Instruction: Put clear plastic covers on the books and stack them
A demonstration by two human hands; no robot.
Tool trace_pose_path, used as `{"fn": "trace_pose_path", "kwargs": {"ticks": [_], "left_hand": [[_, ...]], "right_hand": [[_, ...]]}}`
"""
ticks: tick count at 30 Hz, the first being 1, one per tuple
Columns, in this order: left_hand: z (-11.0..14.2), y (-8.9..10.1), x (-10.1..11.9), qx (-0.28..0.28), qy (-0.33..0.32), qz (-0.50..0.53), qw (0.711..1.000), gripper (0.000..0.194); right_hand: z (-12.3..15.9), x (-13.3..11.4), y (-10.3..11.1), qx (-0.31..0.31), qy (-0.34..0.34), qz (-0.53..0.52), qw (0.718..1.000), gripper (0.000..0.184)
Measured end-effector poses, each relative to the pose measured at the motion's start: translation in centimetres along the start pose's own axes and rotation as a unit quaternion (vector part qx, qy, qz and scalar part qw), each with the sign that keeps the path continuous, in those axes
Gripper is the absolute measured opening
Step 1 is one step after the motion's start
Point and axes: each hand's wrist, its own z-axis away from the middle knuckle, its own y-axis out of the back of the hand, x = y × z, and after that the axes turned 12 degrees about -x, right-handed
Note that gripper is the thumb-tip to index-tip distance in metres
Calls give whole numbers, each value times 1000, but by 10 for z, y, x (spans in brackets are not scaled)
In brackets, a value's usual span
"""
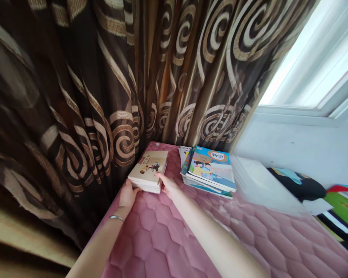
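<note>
A small stack of cream-covered books (149, 166) lies flat on the pink quilted mattress (156, 235), close to the curtain. My left hand (128, 194) grips the stack's near left corner, with the thumb along the front edge. At the right side, my right hand (166, 184) has its thumb on the top cover and its other fingers down the edge, partly hidden. A second stack of larger books (211, 168), the top one blue with two cartoon children, sits to the right, apart from both hands.
A dark curtain (124, 135) with swirl patterns hangs behind and to the left. Clear plastic sheeting (263, 187) covers the mattress right of the blue books. Black and green items (346, 210) lie at the far right, below a window (304, 77).
</note>
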Motion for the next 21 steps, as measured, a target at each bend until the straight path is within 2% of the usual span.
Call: {"fn": "trace_pose_path", "kwargs": {"ticks": [5,9,14,21], "left_hand": [[-5,-5,7,-1,5,-31,999,52],[-25,-4,16,-17,-16,-37,999,47],[-45,1,25,-35,-37,-34,998,49],[-42,-4,19,-11,-28,-28,999,47]], "right_hand": [[-6,-11,6,-13,19,13,1000,31],[-10,-14,17,-8,-17,1,1000,25],[-22,-20,27,-4,-45,2,999,28],[-36,-26,34,-45,-55,22,997,27]]}}
